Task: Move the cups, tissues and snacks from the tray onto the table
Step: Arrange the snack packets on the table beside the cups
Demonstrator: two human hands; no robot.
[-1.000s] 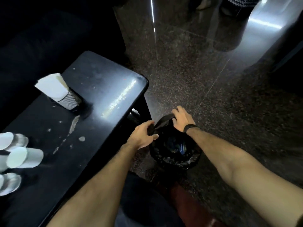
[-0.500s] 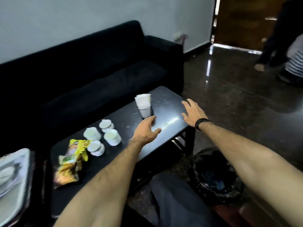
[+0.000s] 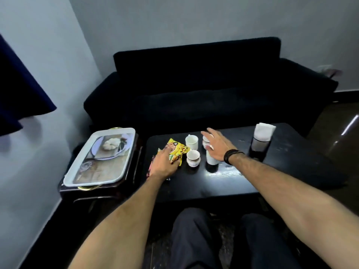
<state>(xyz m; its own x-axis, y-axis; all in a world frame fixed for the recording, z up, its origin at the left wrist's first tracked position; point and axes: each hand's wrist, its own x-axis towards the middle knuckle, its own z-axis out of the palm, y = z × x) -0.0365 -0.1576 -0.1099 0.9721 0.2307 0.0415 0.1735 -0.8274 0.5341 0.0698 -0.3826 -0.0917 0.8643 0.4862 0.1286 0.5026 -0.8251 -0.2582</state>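
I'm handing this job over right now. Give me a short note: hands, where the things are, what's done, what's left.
Left hand: fingers rest on the yellow snack packet on the black table; whether it grips, I cannot tell.
Right hand: open, fingers spread above the cups, holding nothing.
Two white cups stand beside the packet; more are partly hidden behind the right hand.
Tissue holder stands at the table's right end.
Tray sits on the side stand at the left, with nothing on it.
Done: all appear moved. Left: seemingly only tidying.

white cups (image 3: 192, 150), yellow snack packet (image 3: 177, 151), tissues (image 3: 264, 131) on table (image 3: 242, 183); tray (image 3: 101, 158) beside.
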